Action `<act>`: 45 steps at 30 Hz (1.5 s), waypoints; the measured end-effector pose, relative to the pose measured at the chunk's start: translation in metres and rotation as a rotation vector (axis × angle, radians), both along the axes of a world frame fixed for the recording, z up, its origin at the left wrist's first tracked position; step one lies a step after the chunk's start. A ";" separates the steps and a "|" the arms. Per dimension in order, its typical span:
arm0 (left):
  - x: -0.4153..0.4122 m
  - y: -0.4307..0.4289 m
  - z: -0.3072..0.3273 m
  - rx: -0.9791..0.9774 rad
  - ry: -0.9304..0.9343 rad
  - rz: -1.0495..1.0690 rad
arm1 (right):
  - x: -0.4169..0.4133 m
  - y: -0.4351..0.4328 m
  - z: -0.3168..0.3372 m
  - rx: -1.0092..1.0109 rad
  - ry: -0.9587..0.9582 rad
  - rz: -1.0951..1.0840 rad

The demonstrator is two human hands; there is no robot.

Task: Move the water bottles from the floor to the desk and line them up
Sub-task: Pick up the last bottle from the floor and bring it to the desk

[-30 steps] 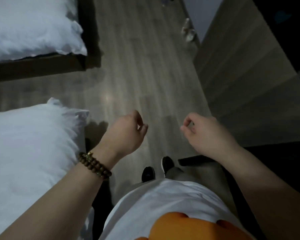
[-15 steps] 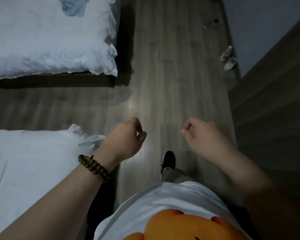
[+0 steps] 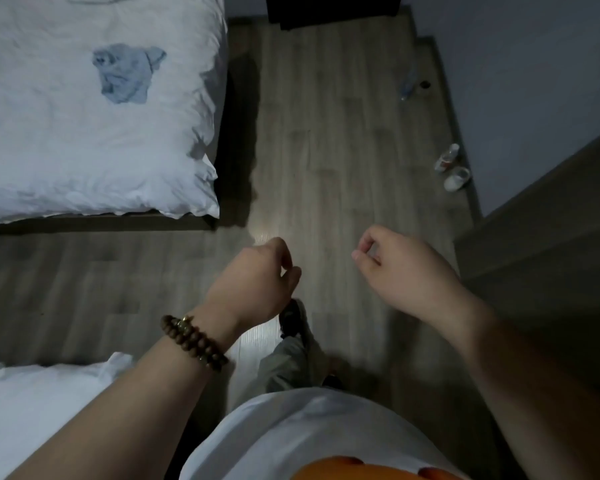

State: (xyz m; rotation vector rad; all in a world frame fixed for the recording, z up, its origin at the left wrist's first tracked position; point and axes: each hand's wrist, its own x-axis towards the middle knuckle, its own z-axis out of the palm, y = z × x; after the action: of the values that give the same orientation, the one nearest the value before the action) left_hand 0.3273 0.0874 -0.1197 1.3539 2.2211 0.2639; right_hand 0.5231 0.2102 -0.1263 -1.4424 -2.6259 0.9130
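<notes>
Two water bottles lie on the wooden floor by the right wall: one with a red-and-white label and a pale one just below it. Farther off, a clear bottle lies near the wall with a small dark object beside it. My left hand, with a bead bracelet on its wrist, hangs over the floor with curled fingers and holds nothing. My right hand is loosely curled too, thumb touching forefinger, and empty. Both hands are well short of the bottles.
A bed with white bedding and a crumpled blue-grey cloth fills the upper left. Another white bed corner sits lower left. A wooden unit runs along the right. A dark furniture piece stands at the far end.
The view has advanced down the aisle between beds and wall; the far bed and the bottles by the wall have come closer. Both hands keep the same curled pose.
</notes>
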 end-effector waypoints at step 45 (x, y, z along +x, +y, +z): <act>-0.270 0.812 -0.001 -0.070 -0.008 -0.207 | -0.231 0.761 -0.008 -0.002 -0.001 -0.265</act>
State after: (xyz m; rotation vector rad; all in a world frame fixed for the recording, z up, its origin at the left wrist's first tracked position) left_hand 0.0578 0.8998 -0.1211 1.5264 2.0446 0.1154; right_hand 0.2919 0.9709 -0.1347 -1.7359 -2.3551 0.8838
